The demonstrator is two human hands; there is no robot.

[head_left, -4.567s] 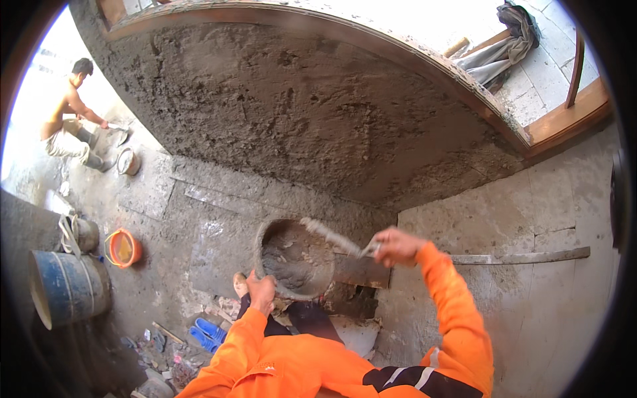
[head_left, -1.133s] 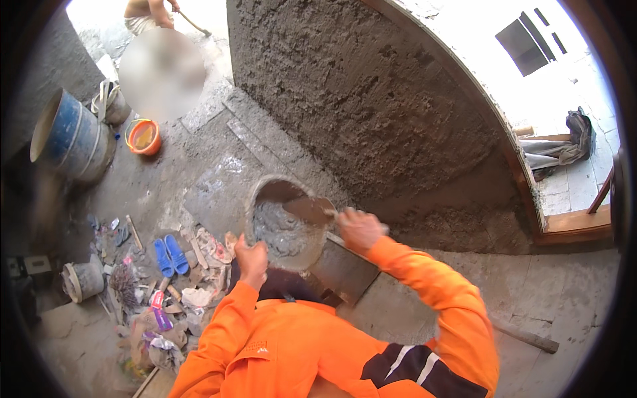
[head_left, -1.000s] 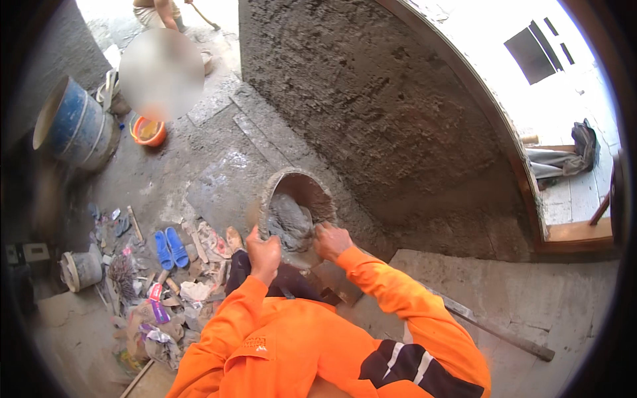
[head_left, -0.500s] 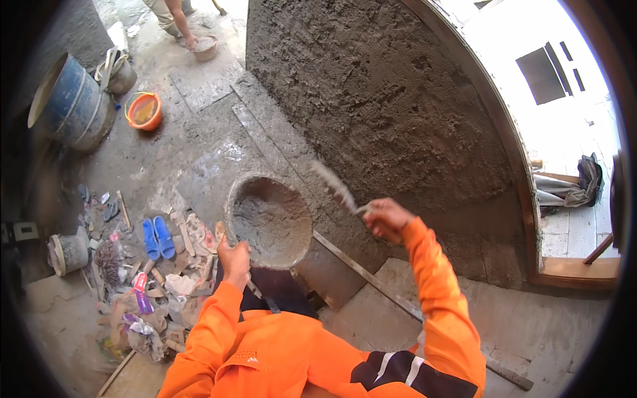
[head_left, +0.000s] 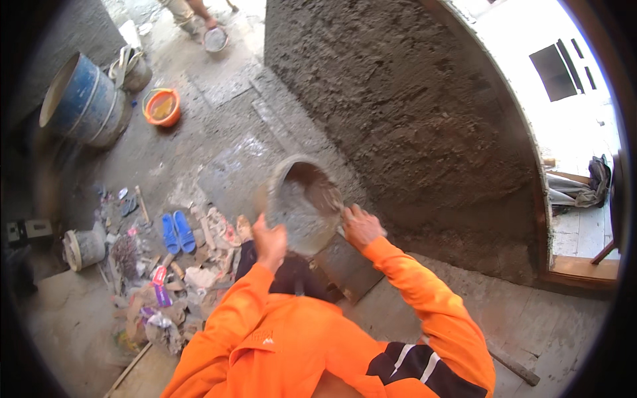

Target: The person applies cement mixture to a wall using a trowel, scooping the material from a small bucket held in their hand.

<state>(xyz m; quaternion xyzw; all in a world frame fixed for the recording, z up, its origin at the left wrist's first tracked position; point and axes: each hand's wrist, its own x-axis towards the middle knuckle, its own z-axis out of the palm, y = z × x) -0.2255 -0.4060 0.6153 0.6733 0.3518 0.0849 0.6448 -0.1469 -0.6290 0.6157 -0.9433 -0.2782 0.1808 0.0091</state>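
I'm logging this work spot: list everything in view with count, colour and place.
Basin: 1, grey, centre
Wet mortar: 1 load, grey, in basin
Trowel: 1, brownish blur, in basin
Handled bucket: 1, orange, upper left
Drum: 1, blue and grey, upper left
Small bucket: 1, grey, right of drum
Slides: 1 pair, blue, left
Tipped pail: 1, whitish, far left
Rubbish heap: 1, mixed, lower left
Plastered wall: 1, brown-grey, upper right
Window frame: 1, brown, right
Long bar: 1, brown, lower right
Small basin: 1, grey, top, at co-worker's hand
Left hand: 1, orange-sleeved, on basin rim
Right hand: 1, orange-sleeved, on trowel
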